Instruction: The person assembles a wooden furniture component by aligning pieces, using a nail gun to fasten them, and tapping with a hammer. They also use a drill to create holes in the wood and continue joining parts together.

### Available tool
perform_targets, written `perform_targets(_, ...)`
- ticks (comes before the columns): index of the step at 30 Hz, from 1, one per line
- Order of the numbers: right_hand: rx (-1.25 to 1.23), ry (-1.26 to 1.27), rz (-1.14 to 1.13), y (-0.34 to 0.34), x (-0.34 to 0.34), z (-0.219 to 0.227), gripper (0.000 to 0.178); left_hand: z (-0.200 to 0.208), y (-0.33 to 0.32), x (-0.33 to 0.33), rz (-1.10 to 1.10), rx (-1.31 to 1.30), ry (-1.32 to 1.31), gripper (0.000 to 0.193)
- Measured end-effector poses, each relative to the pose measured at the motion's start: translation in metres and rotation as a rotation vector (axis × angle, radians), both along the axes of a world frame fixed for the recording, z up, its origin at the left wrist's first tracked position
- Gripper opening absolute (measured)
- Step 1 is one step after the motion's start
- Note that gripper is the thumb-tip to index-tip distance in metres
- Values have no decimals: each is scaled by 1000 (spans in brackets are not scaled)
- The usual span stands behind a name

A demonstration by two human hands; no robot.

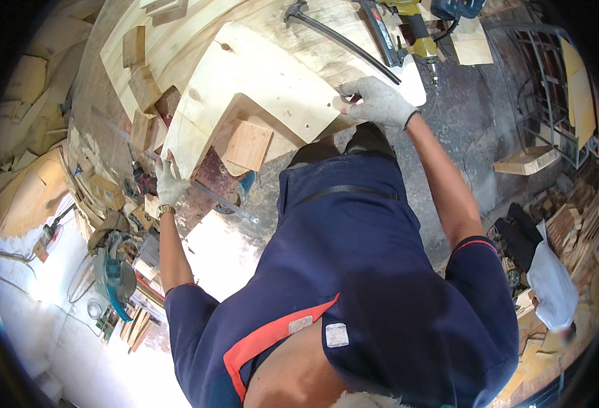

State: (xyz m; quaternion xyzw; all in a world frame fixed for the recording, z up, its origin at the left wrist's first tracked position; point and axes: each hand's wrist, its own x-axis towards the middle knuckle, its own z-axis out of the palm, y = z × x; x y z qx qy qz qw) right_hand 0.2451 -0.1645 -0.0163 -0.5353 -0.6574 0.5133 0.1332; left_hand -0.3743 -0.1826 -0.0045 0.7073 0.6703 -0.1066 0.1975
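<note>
Two hands in pale grey knit gloves, the left [171,185] and the right [382,102], grip opposite ends of one pale, L-shaped wooden panel [265,78], the left closed on its lower-left end, the right on its right corner. The panel, spread in front of the person above a larger pale wooden sheet [194,34], shows one brown knot, several small dark spots and a squared inner notch. One reddish-tan wooden block [249,145] sits within the notch; three rough wooden blocks [145,87] line the left; one black claw hammer [343,43] lies beyond.
</note>
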Motion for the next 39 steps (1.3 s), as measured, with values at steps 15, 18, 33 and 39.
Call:
perform_targets(15,90,29,-764,-58,-55,-47,36,-12,-11,-15,-35,120,-11,112)
perform_targets(18,55,82,-755,-58,-53,-50,36,-20,-13,-20,-32,123,29,110)
perform_targets(33,59,49,-747,-57,-46,-49,38,-76,-94,19,407,724,-261,70)
perform_targets(39,78,4,-746,-54,-42,-49,32,-85,-97,19,536,549,-354,71)
